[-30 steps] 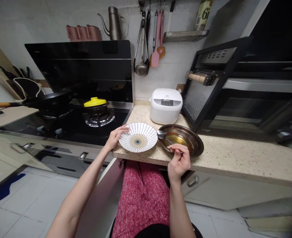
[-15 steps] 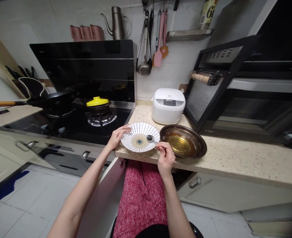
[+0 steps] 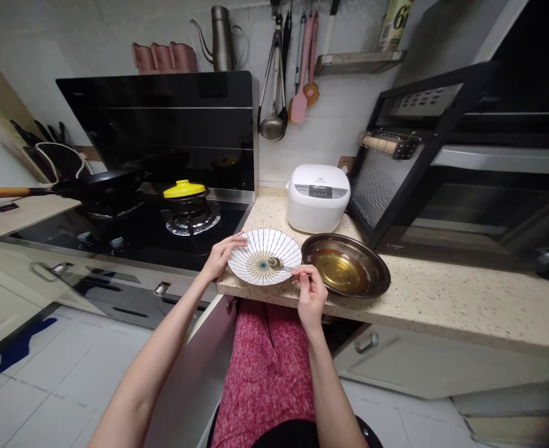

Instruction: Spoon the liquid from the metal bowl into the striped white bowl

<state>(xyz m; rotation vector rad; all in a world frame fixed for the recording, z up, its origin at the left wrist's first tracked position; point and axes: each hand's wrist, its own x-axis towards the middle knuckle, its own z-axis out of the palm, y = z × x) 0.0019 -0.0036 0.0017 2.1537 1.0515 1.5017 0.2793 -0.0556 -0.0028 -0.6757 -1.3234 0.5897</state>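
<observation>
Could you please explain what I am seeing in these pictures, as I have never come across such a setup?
There is no robot here: one camera, worn on a person's head, looks forward and down at their bare hands. On the speckled counter stand a striped plate, a dark metal bowl that looks golden inside, and a white rice cooker. The left hand touches the plate's edge. The right hand has a spoon in its grip, with the spoon's head over the plate; whether they touch, I cannot tell.
</observation>
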